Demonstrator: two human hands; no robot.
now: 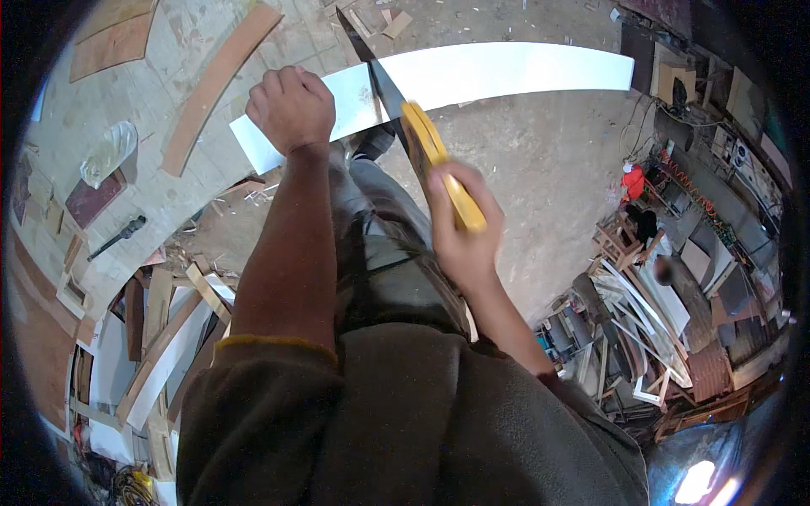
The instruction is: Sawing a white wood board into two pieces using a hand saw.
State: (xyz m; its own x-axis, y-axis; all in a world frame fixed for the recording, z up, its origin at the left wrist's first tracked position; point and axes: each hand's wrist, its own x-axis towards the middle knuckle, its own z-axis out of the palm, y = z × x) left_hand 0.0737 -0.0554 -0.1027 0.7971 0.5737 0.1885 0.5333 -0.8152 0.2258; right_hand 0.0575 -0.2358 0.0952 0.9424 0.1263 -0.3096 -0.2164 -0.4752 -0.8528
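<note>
A long white board (523, 67) lies across the upper middle, its left end on a pale work surface and its right part reaching out over the floor. My left hand (291, 108) is closed on the board near its left end, pressing it down; the fingertips are hidden. In my right hand (468, 228) is the yellow handle of a handsaw (443, 156), fingers wrapped round it. The dark saw blade (386, 91) crosses the board at a slant, just right of my left hand, with its tip beyond the far edge. My right hand is slightly blurred.
A brown wooden strip (215, 88) lies left of my left hand on the pale work surface (169, 196). Further left are a clear plastic bag (110, 156) and a dark tool (116, 238). Timber offcuts (160, 320) stand at lower left; scrap wood (645, 312) is piled at right.
</note>
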